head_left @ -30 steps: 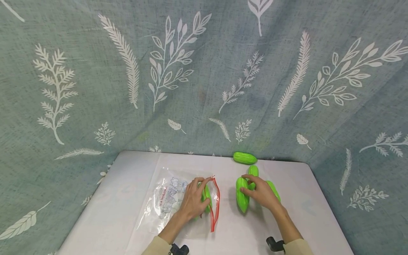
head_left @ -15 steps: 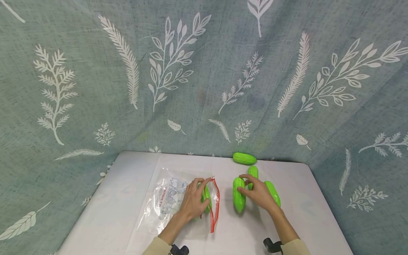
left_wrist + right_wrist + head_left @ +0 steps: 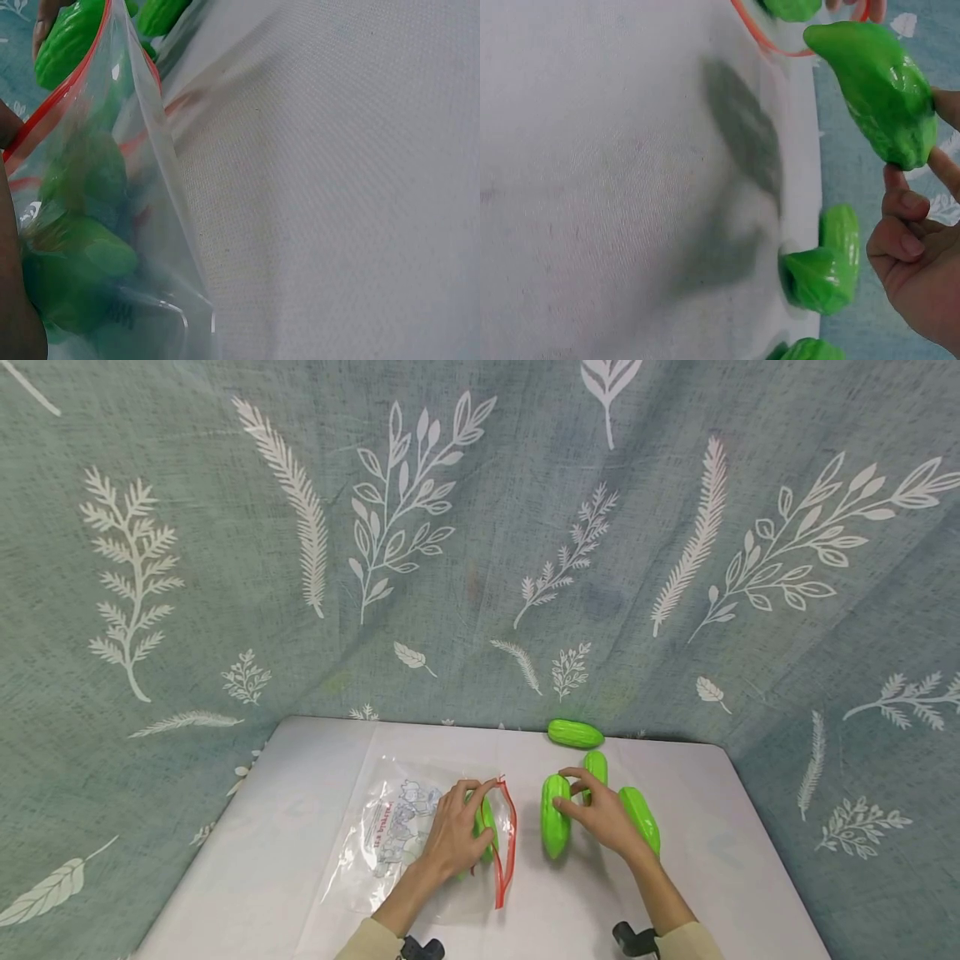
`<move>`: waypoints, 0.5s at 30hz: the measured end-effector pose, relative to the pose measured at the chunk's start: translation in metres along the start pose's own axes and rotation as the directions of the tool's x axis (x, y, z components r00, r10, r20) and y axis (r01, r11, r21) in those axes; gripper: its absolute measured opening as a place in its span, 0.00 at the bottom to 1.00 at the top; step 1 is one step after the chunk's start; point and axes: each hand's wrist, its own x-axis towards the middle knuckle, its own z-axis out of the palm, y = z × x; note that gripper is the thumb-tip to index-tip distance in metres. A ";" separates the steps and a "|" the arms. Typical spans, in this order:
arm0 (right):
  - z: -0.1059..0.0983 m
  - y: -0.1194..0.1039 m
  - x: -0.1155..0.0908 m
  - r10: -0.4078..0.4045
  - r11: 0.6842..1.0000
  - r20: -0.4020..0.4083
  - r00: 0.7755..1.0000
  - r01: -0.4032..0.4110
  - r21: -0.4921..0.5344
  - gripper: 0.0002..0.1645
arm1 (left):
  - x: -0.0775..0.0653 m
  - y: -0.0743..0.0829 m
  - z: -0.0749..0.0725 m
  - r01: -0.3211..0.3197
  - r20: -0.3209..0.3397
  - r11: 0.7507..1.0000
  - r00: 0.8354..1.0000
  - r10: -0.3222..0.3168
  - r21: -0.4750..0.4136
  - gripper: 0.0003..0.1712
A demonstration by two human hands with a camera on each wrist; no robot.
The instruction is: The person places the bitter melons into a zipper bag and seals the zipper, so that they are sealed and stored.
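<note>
My right hand pinches a bright green, ridged vegetable that looks like a plastic bitter melon. In the right wrist view this vegetable is raised off the table, thumb and fingers at its blunt end and its narrow tip pointing away. My left hand grips the red-edged mouth of a clear zip bag, which gapes toward the right. Through the plastic in the left wrist view show several green vegetables of the same kind. Part of the bag is hidden under the left hand.
Beyond the right hand lie three more green vegetables: one at the table's back edge, one upright in view behind the fingers, and one beside the wrist. A patterned cloth hangs behind the white table.
My right hand has moved left with the green vegetable, closer to the bag's mouth and away from the other vegetables. The left hand and bag stay put.
</note>
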 end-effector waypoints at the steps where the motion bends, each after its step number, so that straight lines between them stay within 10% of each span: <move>1: 0.000 0.000 0.000 -0.002 1.000 0.000 1.000 0.002 0.017 0.32 | 0.000 0.000 0.000 0.002 0.002 1.000 1.000 -0.002 0.000 0.48; 15: 0.006 -0.004 0.000 0.024 0.960 0.076 0.997 -0.044 0.277 0.31 | 0.000 0.000 0.000 0.005 0.005 1.000 1.000 -0.005 0.008 0.48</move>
